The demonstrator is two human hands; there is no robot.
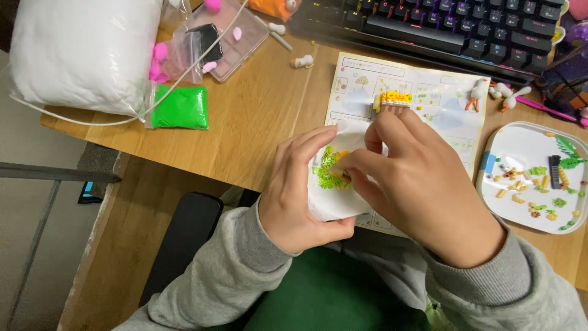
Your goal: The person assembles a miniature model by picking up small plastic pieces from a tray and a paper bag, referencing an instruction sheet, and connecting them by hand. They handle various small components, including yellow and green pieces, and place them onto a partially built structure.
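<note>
From the head camera, looking down: the left hand (pixel 300 190) cups a small clear plastic bag (pixel 334 184) from below, fingers curled around it, holding it just above the near edge of the tabletop (pixel 257 122). The right hand (pixel 416 184) reaches into the bag's mouth, thumb and forefinger pinched together among the green and yellow pieces (pixel 329 168) inside. Just beyond the hands, a small yellow brick model (pixel 392 100) sits on an instruction sheet (pixel 429 92). A white tray (pixel 533 178) of loose bits lies to the right, a green packet (pixel 179 108) well off to the left, and a keyboard (pixel 441 24) at the back.
</note>
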